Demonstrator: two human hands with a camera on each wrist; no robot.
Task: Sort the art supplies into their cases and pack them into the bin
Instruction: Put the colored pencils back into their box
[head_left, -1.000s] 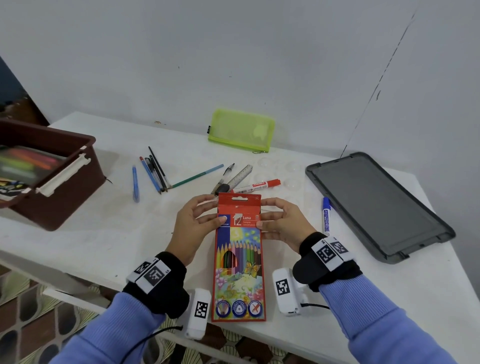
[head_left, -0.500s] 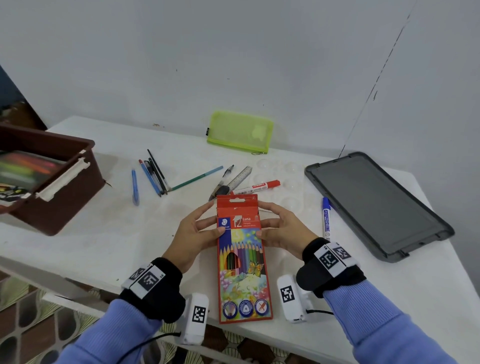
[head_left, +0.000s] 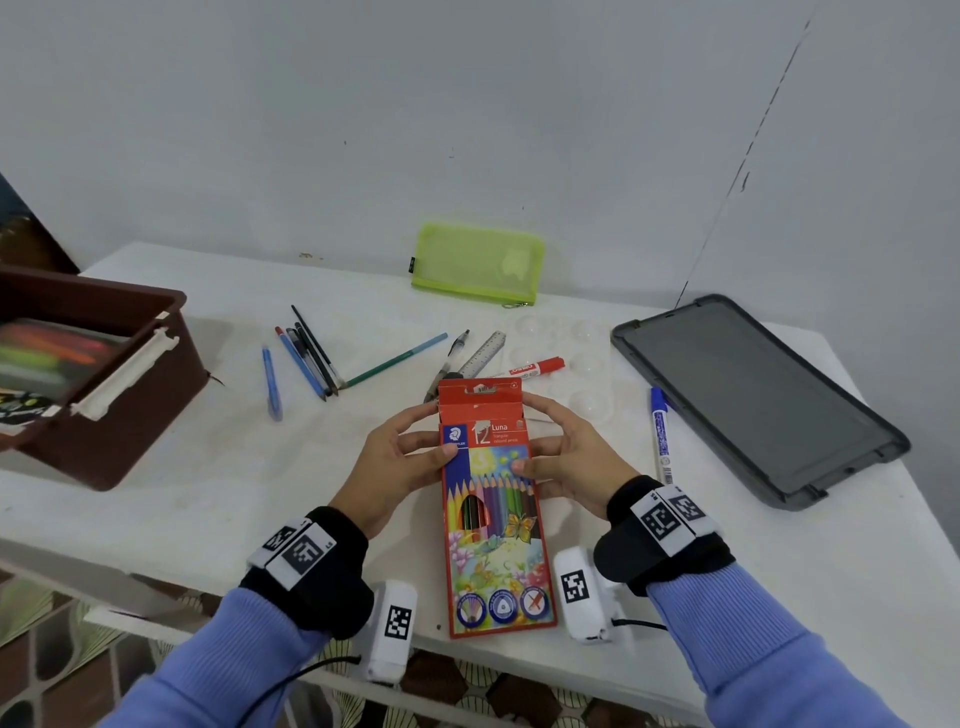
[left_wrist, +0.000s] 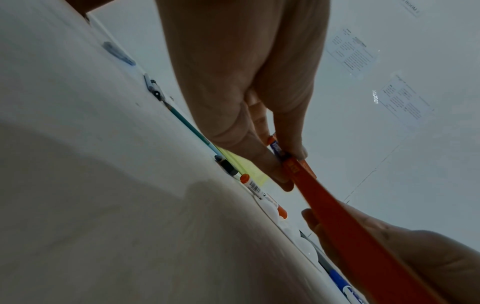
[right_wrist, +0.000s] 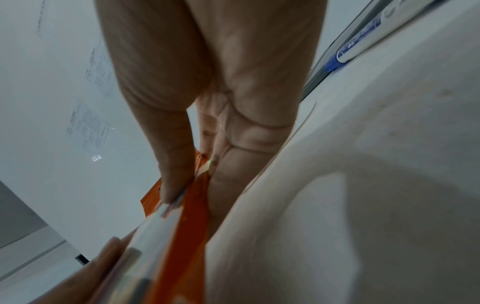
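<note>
Soft even daylight, wide-angle bowing at edges, wrist views dim, perhaps motion-blurred.

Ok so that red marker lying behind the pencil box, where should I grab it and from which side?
Pinch the red marker across its white middle barrel, coming straight down from above. It lies flat on the table, so only the top and sides are free. The ruler sits close along its left end, so the red-capped right end has more room. Both hands now hold the pencil box, so one must let go first.
</note>
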